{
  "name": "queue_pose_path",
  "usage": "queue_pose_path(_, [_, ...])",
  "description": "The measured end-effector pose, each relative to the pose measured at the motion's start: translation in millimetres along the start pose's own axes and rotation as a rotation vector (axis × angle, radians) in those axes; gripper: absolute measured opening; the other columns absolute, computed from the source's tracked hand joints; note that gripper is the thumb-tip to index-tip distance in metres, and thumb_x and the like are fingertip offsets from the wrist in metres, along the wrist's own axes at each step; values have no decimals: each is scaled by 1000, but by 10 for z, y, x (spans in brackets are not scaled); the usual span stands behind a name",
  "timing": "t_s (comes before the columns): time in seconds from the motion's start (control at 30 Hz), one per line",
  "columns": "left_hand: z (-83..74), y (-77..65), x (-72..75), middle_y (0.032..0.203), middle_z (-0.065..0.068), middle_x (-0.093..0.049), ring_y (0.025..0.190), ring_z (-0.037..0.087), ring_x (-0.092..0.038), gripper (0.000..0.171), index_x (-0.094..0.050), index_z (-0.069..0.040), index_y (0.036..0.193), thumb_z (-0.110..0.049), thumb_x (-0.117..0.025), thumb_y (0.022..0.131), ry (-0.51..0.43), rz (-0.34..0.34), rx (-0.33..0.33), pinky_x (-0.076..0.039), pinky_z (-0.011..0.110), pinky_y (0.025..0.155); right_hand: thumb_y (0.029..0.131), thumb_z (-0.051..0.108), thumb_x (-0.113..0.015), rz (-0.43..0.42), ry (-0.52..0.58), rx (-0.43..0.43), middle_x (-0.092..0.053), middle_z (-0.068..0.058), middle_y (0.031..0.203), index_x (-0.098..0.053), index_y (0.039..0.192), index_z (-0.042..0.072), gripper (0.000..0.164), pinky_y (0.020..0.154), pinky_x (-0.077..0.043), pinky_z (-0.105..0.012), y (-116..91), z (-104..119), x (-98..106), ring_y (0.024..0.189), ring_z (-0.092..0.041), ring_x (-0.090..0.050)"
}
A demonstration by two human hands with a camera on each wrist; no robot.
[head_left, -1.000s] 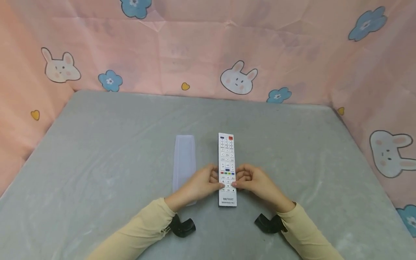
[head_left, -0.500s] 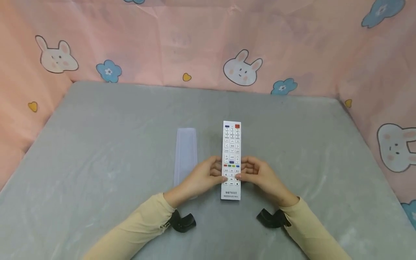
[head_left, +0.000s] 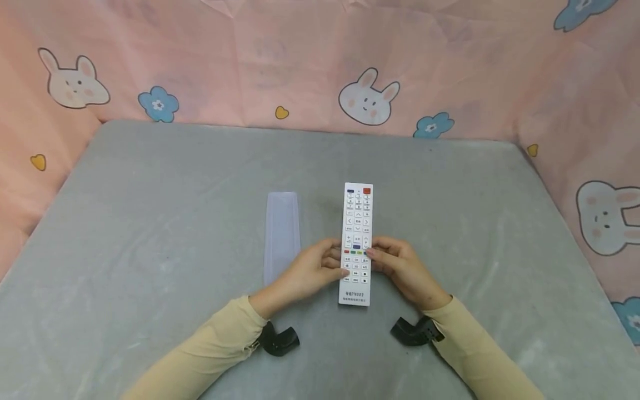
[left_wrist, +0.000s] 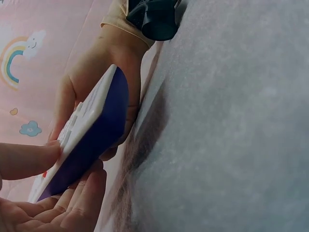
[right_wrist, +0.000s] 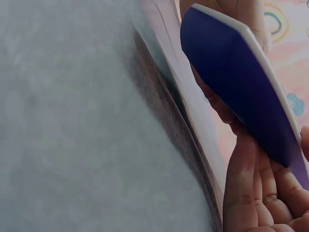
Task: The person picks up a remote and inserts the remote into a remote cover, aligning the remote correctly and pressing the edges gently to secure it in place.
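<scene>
Both hands hold a white TV remote control (head_left: 357, 222), its button side up and its long side pointing away from me. My left hand (head_left: 311, 273) grips the left edge, thumb on the lower buttons and fingers curled underneath. From the right edge my right hand (head_left: 406, 272) holds it too, its thumb by the row of coloured buttons. The remote's dark blue underside (right_wrist: 231, 82) shows in the right wrist view, above the table with the right fingers (right_wrist: 241, 174) beneath it. Left of the remote lies a flat, translucent plastic cover (head_left: 282, 233), partly hidden behind the left hand.
The grey cloth-covered table (head_left: 150, 222) spreads around the hands. A pink curtain (head_left: 310, 55) with rabbits and flowers encloses its back and sides. Black wrist mounts (head_left: 280, 340) stick out at both sleeves.
The remote has come up a little, looking larger in the head view. My right thumb has slid up from the lower buttons to the coloured row. The head view has shifted slightly.
</scene>
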State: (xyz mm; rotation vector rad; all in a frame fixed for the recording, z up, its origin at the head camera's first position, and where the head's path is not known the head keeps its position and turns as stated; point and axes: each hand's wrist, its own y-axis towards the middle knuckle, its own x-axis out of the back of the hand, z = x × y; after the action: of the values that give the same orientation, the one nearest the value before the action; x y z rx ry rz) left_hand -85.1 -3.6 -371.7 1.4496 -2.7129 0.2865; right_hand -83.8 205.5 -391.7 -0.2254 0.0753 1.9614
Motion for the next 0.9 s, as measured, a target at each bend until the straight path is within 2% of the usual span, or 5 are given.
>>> queue_pose_path(0.3, [23,-8,-4,106,22,-62,96,30,-64,47,-45,15,126,5,-65,84,79,-39,-48,-54,22,79,94,-2,-50,-44,7,35,-69,0,98,-69,99,14,25,79,-53,-23,0,-18,-26,90,-10,-63])
queue_pose_path(0.5, [22,-5,-2,103,21,-64,92,28,-65,48,-47,13,125,5,-66,83,48,-49,-61,-54,22,77,95,0,-49,-67,-11,55,-68,1,98,-70,99,17,28,78,-53,-23,3,-18,-28,90,-9,-62])
queue_pose_path(0.73, [-9,-7,-2,106,20,-65,94,27,-65,39,-54,10,122,4,-64,85,68,-93,-24,-54,23,77,95,-2,-49,-71,-10,110,-69,2,97,-72,98,19,31,75,-53,-22,-17,-6,-43,88,-8,-62])
queue_pose_path(0.9, [-27,-13,-5,103,18,-67,92,25,-66,38,-56,9,122,0,-63,86,87,-97,-9,-54,24,76,94,-3,-51,-76,-49,119,-69,2,95,-71,98,19,29,73,-54,-22,-24,-6,-60,85,-7,-63])
